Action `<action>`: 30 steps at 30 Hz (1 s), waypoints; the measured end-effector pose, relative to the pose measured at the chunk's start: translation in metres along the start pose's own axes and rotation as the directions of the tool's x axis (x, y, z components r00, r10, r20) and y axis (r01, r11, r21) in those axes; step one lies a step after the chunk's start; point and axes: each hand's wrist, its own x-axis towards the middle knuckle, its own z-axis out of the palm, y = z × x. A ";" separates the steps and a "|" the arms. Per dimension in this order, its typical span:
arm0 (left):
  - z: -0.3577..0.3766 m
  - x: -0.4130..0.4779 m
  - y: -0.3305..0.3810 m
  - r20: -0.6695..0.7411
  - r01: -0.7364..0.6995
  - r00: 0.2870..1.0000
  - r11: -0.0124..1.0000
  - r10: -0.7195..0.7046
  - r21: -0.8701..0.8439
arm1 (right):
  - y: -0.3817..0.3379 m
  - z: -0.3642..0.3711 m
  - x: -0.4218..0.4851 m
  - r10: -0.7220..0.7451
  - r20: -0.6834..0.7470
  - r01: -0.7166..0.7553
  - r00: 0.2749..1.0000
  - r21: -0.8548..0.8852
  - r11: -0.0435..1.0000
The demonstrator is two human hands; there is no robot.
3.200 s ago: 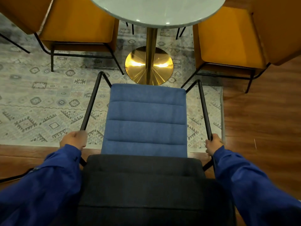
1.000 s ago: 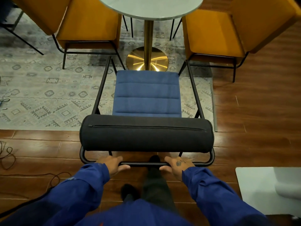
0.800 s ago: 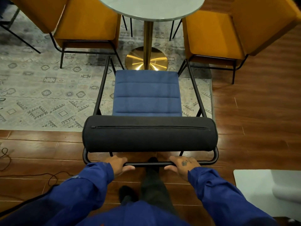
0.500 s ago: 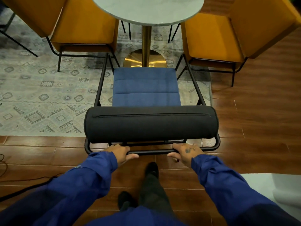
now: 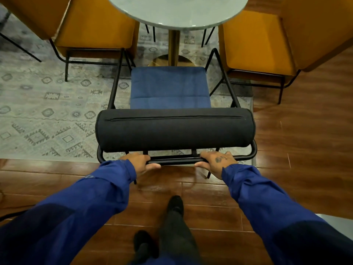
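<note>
A round pale table (image 5: pixel 177 12) stands on a patterned rug (image 5: pixel 47 111) between the left orange chair (image 5: pixel 95 25) and right orange chair (image 5: pixel 254 41)

The chair (image 5: pixel 170 87) stands upright at mid-frame, seen from behind and above; its seat is blue, its backrest a dark roll cushion with a zip, its frame black tube; its front sits on the patterned rug, its rear legs on wood floor.

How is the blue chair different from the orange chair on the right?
The blue chair has a blue seat and a black roll for a back; the orange chair is orange all over. The left hand and right hand grip the blue chair's back bar; nobody touches the orange chair. Both have thin black metal legs.
</note>
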 end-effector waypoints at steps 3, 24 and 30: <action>0.006 0.013 0.007 0.009 0.014 1.000 1.000 -0.014 -0.020 | 0.017 0.001 0.010 -0.001 0.027 0.001 1.000 0.000 1.000; 0.024 0.018 0.016 -0.025 0.062 0.998 0.996 -0.063 -0.069 | 0.050 -0.008 0.010 0.059 0.082 -0.058 0.995 -0.020 0.998; 0.031 0.025 0.010 -0.015 0.083 0.996 0.995 -0.084 -0.059 | 0.060 -0.011 0.007 0.048 0.105 -0.044 0.993 -0.044 0.998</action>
